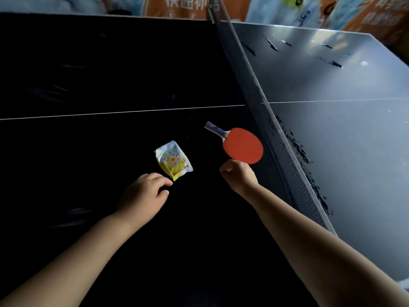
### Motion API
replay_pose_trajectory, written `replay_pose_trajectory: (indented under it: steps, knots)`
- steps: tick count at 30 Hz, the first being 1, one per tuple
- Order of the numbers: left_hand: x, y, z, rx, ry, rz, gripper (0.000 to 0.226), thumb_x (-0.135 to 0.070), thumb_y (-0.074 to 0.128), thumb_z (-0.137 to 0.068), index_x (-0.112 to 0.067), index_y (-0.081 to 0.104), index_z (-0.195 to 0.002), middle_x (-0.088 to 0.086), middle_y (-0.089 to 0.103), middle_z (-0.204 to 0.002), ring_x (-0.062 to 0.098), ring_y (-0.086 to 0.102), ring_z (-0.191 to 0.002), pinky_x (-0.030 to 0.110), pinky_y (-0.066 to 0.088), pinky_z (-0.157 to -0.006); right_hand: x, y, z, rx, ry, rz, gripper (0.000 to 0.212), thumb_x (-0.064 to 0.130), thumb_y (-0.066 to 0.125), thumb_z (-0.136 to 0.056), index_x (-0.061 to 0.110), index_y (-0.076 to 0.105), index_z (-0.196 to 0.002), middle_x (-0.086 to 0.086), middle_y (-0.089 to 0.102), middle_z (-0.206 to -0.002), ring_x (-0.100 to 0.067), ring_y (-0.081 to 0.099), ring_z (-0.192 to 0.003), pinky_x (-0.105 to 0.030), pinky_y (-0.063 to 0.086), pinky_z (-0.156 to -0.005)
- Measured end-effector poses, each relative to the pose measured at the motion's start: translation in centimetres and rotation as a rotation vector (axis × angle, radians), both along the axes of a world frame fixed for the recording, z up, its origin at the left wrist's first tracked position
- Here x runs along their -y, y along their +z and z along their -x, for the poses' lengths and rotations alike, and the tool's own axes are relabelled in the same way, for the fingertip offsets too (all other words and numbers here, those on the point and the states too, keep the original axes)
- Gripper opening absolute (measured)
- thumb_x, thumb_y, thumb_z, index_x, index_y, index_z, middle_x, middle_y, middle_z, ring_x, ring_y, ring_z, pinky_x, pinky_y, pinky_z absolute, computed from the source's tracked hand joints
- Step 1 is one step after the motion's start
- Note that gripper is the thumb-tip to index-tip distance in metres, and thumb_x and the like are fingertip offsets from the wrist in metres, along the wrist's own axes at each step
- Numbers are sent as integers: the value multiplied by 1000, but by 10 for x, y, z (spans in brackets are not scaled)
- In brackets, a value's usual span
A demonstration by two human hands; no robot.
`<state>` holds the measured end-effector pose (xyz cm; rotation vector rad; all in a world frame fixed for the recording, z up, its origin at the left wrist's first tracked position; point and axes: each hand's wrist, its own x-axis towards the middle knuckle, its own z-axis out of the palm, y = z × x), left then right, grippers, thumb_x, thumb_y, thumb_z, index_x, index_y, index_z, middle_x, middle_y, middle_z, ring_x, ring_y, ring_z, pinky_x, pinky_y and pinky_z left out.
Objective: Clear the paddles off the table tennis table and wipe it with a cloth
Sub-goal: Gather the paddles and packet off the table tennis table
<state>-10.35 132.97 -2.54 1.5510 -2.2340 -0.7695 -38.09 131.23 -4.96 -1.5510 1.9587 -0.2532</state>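
Note:
A red-faced paddle [243,145] with a blue-and-white handle lies flat on the dark table tennis table [88,85], its blade close to the net. My right hand [239,175] hovers just below the blade's near edge with fingers curled and nothing in it; whether it touches the blade I cannot tell. A small yellow-and-white packet [173,160], maybe a wipe or cloth pack, lies left of the paddle. My left hand [145,193] rests near the packet's lower corner, its fingers loosely bent, a fingertip almost at the packet.
The net [261,103] runs diagonally from top centre to lower right. Beyond it the other table half [332,85] looks grey with chipped dark patches. A white centre line crosses the table. Colourful banners [188,7] stand behind the far edge.

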Motion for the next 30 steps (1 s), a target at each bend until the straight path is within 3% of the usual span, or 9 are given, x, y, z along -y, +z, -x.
replay_pose_trajectory:
  steps: [3, 8, 10, 15, 22, 25, 30]
  knots:
    - [14, -6, 15, 22, 69, -8, 23, -10, 63, -85, -17, 69, -106, -9, 61, -107, 13, 52, -106, 20, 36, -84, 61, -16, 17, -55, 48, 53, 27, 16, 54, -96, 14, 66, -121, -9, 58, -126, -30, 55, -115, -27, 37, -74]
    - [28, -18, 30, 21, 152, -37, 22, -12, 63, -86, -22, 68, -105, -15, 59, -105, 3, 49, -104, 5, 31, -79, 136, -47, 23, -220, 99, -15, 67, 25, 56, -94, 12, 23, -152, -6, 26, -155, -33, 30, -135, -41, 38, -99]
    - [29, -22, 35, 17, 177, -49, 23, -12, 63, -86, -22, 68, -106, -16, 59, -106, 2, 49, -104, 4, 30, -80, 153, -57, 22, -304, 106, -42, 73, 29, 56, -94, 12, 17, -153, -6, 25, -156, -34, 29, -136, -42, 36, -103]
    - [27, -28, 44, 9, 187, -86, 23, -14, 63, -87, -24, 68, -108, -18, 57, -107, -3, 46, -104, 1, 29, -81, 167, -75, 25, -416, 96, 95, 31, 18, 50, -98, 11, 53, -128, -10, 50, -128, -30, 45, -120, -38, 39, -93]
    - [26, -23, 54, 23, 151, -76, 25, -14, 62, -86, -22, 68, -109, -16, 59, -110, 3, 50, -107, 2, 27, -82, 121, -60, 22, -439, 335, 236, 30, 28, 53, -96, 13, 60, -121, -9, 55, -119, -30, 54, -109, -36, 36, -89]
    - [22, -19, 54, 22, 149, -39, 27, -14, 64, -84, -20, 68, -110, -12, 61, -111, 9, 53, -108, 12, 34, -85, 84, -48, 8, -352, 367, 331, 29, 28, 58, -93, 14, 64, -117, -8, 57, -111, -33, 59, -95, -38, 37, -83]
    - [2, -11, 31, -35, 202, -52, 45, -21, 62, -87, -18, 52, -130, -3, 54, -125, 16, 51, -114, 27, 42, -92, 17, -32, -49, -165, 343, 429, 26, 24, 69, -82, 12, 70, -105, -8, 60, -94, -33, 61, -72, -36, 46, -63]
